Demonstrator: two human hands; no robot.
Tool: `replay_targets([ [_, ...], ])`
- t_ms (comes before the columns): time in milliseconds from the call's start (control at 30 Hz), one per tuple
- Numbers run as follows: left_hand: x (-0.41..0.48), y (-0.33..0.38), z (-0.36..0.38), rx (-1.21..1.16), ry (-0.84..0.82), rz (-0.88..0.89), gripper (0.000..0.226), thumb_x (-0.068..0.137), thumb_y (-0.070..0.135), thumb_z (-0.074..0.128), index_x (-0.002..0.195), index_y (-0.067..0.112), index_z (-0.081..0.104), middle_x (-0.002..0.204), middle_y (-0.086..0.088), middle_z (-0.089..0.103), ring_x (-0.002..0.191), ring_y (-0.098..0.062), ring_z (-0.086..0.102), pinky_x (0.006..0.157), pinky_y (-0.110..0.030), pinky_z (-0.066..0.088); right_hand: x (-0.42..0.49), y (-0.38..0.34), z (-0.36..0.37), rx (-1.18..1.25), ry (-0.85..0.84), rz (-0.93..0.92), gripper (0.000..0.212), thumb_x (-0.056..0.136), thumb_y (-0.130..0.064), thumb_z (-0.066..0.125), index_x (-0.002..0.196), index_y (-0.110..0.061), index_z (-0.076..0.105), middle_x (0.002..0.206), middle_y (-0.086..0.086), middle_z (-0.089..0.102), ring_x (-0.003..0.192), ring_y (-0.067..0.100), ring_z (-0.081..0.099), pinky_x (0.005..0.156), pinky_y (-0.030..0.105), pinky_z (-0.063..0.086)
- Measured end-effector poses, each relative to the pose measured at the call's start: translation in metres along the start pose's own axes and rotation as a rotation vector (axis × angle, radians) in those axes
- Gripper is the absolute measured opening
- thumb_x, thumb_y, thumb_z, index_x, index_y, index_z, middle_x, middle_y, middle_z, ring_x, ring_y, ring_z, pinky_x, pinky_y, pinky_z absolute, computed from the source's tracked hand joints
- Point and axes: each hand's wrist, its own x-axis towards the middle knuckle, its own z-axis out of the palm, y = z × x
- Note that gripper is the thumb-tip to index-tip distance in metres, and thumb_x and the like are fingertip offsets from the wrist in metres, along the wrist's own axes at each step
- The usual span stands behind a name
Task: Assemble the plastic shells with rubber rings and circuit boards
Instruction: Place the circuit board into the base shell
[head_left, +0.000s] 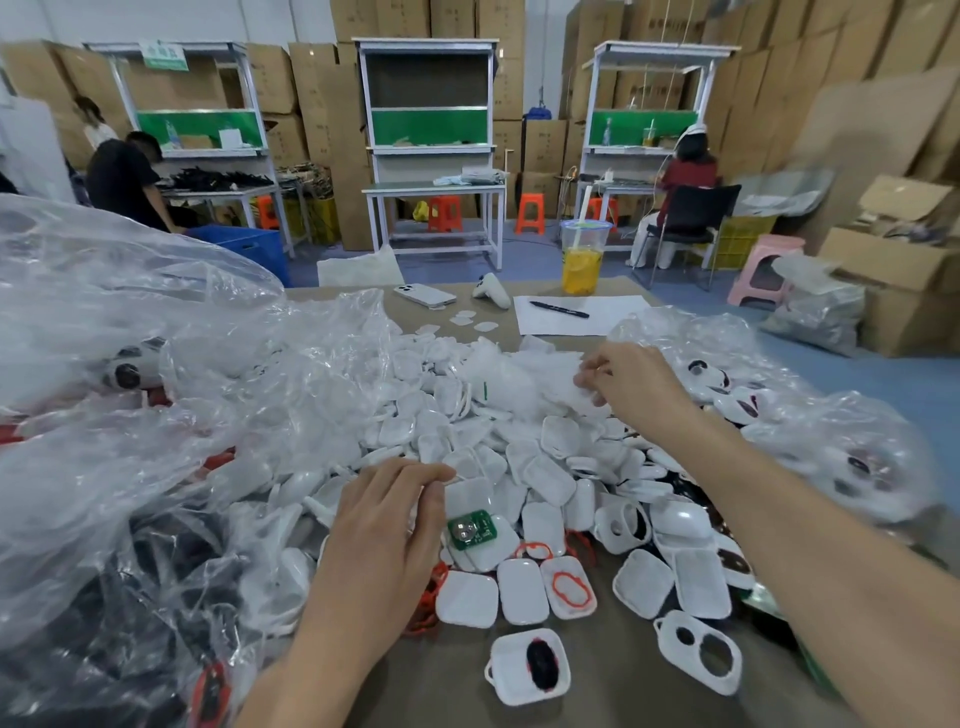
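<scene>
Plastic shells (543, 496): white, smooth, faintly glossy moulded plastic. Rubber ring (571, 588): orange-red, matt. Circuit board (471, 529): green, glossy, with round silver metal disc. Bags (156, 395): clear thin plastic film, crinkled, shiny. Worktop (447, 670): matt brown, like cardboard. Sheet (571, 317): white matt paper. Cup (583, 260): clear glossy plastic. Boxes (893, 291): brown matt cardboard.

Stacked cardboard boxes (322, 93) behind white workbenches (431, 156), blue floor (857, 374).

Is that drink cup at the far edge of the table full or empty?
Partly full: yellow liquid fills the lower part of the cup; above it is clear.
</scene>
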Motion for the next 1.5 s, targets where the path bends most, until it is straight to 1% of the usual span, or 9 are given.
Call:
replay_targets([
  [200,-0.001,-0.002,0.000,-0.003,-0.003,-0.013,0.035,0.099,0.039,0.037,0.111,0.025,0.067,0.104,0.021,0.057,0.104,-0.007,0.049,0.086,-0.036,0.052,-0.005,0.002,-0.010,-0.130,0.087,0.008,0.044,0.098,-0.051,0.055,0.068,-0.019,0.061,0.069,0.000,0.061,0.066,0.021,0.058,0.056,0.032,0.040],
  [367,-0.001,0.000,0.000,0.004,0.012,-0.014,0.030,0.100,0.035,0.041,0.110,0.025,0.067,0.102,0.021,0.058,0.103,-0.003,0.047,0.088,-0.029,0.044,-0.010,0.008,-0.014,0.400,-0.082,0.098,0.017,0.099,-0.026,0.061,0.093,-0.011,0.068,0.087,0.004,0.070,0.053,0.007,0.061,0.053,0.023,0.054],
  [500,-0.002,0.000,-0.001,0.000,0.015,-0.014,0.031,0.100,0.037,0.040,0.111,0.025,0.066,0.103,0.023,0.058,0.106,-0.001,0.049,0.091,-0.019,0.038,-0.019,0.008,-0.013,0.489,-0.081,0.091,0.012,0.098,-0.027,0.063,0.100,-0.015,0.068,0.090,0.001,0.068,0.056,0.001,0.061,0.055,0.019,0.055],
  [667,-0.002,0.005,-0.004,-0.038,0.044,-0.010,0.030,0.100,0.038,0.040,0.110,0.026,0.066,0.103,0.025,0.058,0.108,0.000,0.051,0.093,-0.012,0.036,-0.052,0.005,-0.016,0.424,0.093,0.085,0.015,0.096,-0.033,0.062,0.100,-0.021,0.071,0.089,-0.004,0.071,0.077,0.016,0.067,0.073,0.034,0.059],
  [767,-0.002,0.015,-0.008,-0.118,0.053,-0.082,0.025,0.100,0.048,0.040,0.108,0.039,0.062,0.104,0.027,0.061,0.109,0.001,0.055,0.084,-0.016,0.043,-0.089,-0.010,-0.011,0.652,-0.029,0.016,0.011,0.093,-0.030,0.069,0.094,-0.021,0.075,0.075,-0.006,0.071,0.062,0.008,0.063,0.059,0.022,0.056],
  [833,-0.003,0.023,-0.011,-0.243,0.026,-0.190,0.027,0.095,0.060,0.042,0.110,0.048,0.061,0.106,0.027,0.065,0.105,0.001,0.060,0.074,-0.015,0.045,-0.112,-0.016,-0.005,0.666,-0.147,-0.045,0.014,0.089,-0.037,0.073,0.093,-0.024,0.078,0.072,-0.004,0.070,0.059,0.010,0.063,0.058,0.022,0.055],
  [933,-0.006,0.034,-0.012,-0.493,-0.114,-0.321,0.031,0.088,0.065,0.053,0.115,0.053,0.062,0.106,0.021,0.070,0.099,-0.002,0.067,0.076,-0.015,0.051,-0.134,-0.022,0.005,0.636,-0.300,-0.103,0.020,0.081,-0.049,0.074,0.091,-0.032,0.078,0.068,0.002,0.069,0.059,0.016,0.065,0.060,0.022,0.053],
  [1167,-0.003,0.045,-0.010,-0.646,-0.203,-0.407,0.013,0.095,0.026,0.067,0.091,0.035,0.076,0.080,0.008,0.074,0.075,-0.001,0.068,0.070,-0.010,0.049,-0.140,-0.024,0.020,0.750,-0.405,-0.068,0.027,0.074,-0.049,0.074,0.091,-0.029,0.079,0.072,-0.001,0.070,0.062,0.014,0.064,0.061,0.026,0.056],
  [1500,0.001,0.043,-0.011,-0.750,-0.279,-0.493,0.019,0.092,0.035,0.067,0.081,0.020,0.072,0.076,0.002,0.073,0.071,-0.008,0.067,0.068,-0.014,0.051,-0.142,-0.019,0.018,0.839,-0.489,0.031,0.018,0.087,-0.033,0.071,0.086,-0.017,0.078,0.087,0.008,0.073,0.067,0.015,0.066,0.060,0.026,0.057],
])
